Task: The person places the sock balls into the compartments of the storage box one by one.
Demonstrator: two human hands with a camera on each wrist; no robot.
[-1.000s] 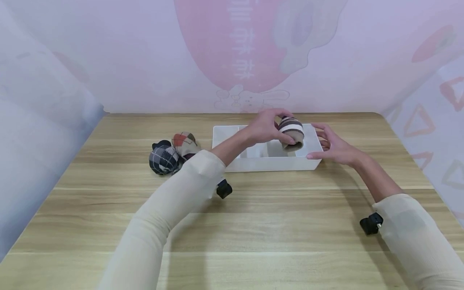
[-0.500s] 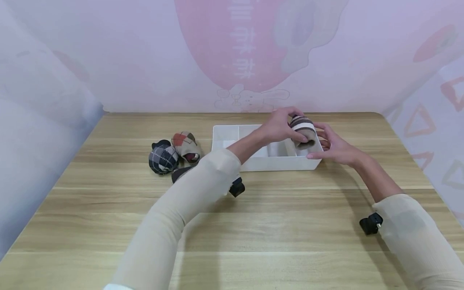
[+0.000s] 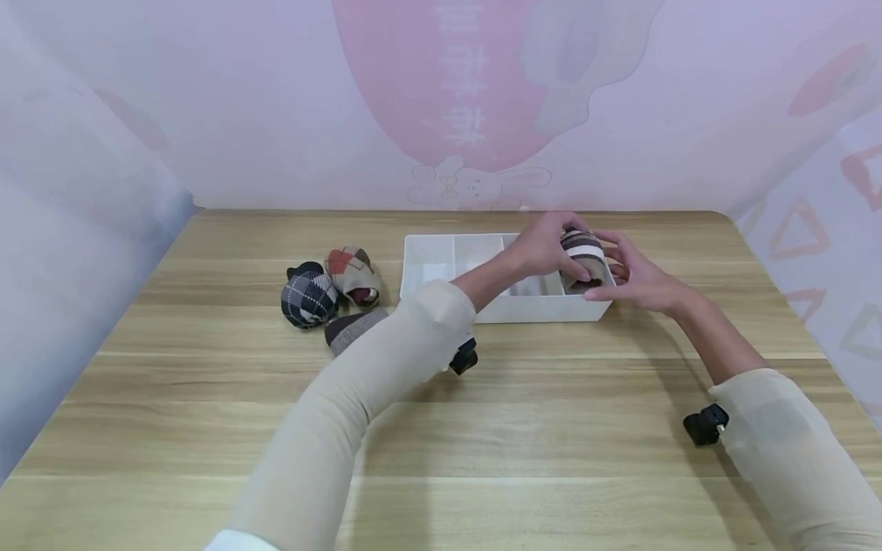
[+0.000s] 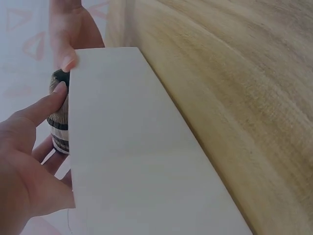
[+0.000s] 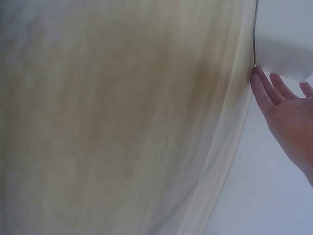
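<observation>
A white divided box stands on the wooden table. My left hand grips a rolled sock with brown, white and dark stripes and holds it low in the box's right end compartment. My right hand rests at the box's right end with its fingers spread and its thumb on the front corner. The left wrist view shows the box wall, the striped sock behind it and my left hand's fingers round it. The right wrist view shows my right hand beside the box corner.
Three rolled socks lie left of the box: a dark plaid one, an orange and beige argyle one and a brown-grey one. A pink and lilac backdrop closes off the table's far edge and sides.
My left hand has carried the striped sock to the right and down into the box's right end. As the arm shifted, the brown-grey sock came into view. The right hand has stayed put.
</observation>
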